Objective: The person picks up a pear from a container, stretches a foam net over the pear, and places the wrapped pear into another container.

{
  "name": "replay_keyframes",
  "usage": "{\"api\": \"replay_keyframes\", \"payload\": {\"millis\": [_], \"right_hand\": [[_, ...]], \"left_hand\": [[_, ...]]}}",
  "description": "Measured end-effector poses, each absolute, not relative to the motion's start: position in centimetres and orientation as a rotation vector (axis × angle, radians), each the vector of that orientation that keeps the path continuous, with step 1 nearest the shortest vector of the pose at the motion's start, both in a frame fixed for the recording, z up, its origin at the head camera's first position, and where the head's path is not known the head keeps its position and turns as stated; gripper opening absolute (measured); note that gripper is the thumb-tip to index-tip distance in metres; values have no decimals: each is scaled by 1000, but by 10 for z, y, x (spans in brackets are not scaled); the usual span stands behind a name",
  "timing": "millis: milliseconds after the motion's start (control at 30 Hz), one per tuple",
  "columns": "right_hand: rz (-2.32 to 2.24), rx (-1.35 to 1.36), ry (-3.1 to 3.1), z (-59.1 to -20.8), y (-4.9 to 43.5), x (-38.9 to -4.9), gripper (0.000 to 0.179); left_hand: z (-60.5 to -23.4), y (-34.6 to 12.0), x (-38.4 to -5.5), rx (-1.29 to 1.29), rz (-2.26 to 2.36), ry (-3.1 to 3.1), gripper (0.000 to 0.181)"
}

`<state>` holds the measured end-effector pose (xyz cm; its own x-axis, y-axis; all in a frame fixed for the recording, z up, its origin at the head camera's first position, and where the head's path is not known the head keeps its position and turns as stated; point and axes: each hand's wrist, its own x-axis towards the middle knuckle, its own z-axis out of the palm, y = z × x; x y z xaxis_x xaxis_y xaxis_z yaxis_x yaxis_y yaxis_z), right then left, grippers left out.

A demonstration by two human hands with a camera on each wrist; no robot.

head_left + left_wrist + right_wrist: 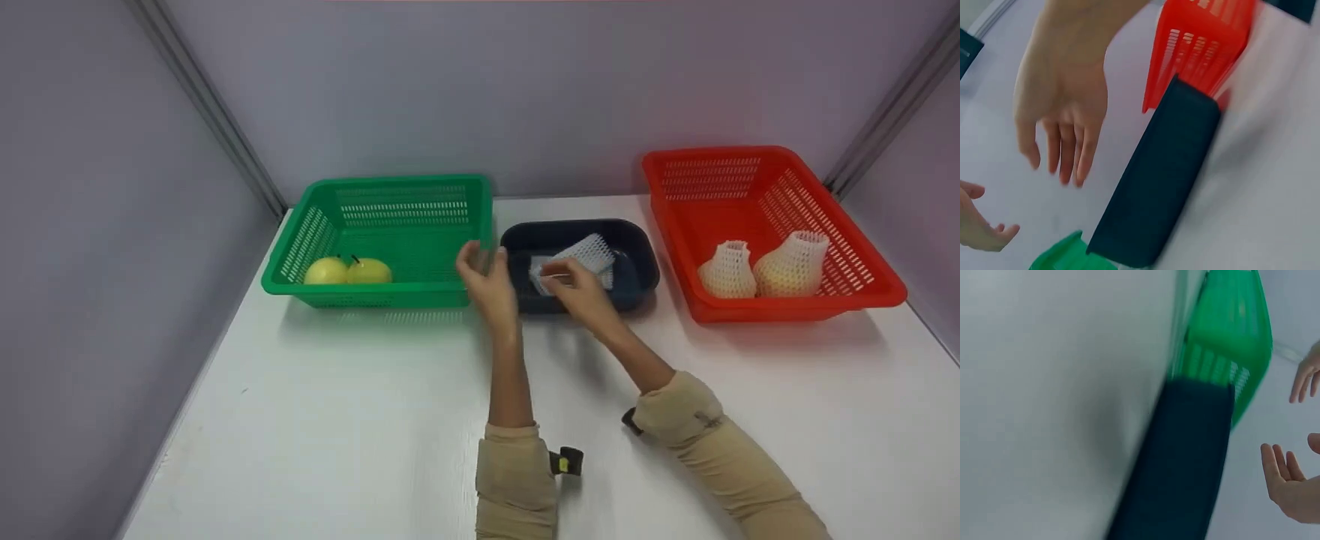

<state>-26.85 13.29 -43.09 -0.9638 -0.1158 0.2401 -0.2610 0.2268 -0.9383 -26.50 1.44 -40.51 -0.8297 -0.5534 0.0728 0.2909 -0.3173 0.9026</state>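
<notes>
My left hand [493,294] hovers at the right front corner of the green basket [375,295], its fingers loosely bent around nothing. Over the dark blue tray [637,259] is my right hand [589,298], fingers slightly bent. Both wrist views show it apart from the tray's wall and holding nothing. White foam net sleeves [592,251] lie in the tray, partly hidden by the right hand. Two yellow fruits with dark stems, one of them the rounder fruit [370,271], sit at the front left of the green basket.
At the right stands a red basket [795,303] with two fruits in white foam nets, including the larger wrapped fruit [791,264]. All three containers rest on a white table [337,420], with grey walls behind and at both sides.
</notes>
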Motion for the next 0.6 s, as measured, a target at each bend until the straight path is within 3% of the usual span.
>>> {"api": "replay_keyframes", "payload": {"millis": [367, 600], "right_hand": [[2213, 192, -2428, -453, 64, -304, 45], [2235, 230, -2407, -456, 48, -307, 41]], "left_hand": [[-417, -16, -267, 500, -2125, -1204, 38], [-425, -21, -268, 551, -2112, -1215, 38]]}}
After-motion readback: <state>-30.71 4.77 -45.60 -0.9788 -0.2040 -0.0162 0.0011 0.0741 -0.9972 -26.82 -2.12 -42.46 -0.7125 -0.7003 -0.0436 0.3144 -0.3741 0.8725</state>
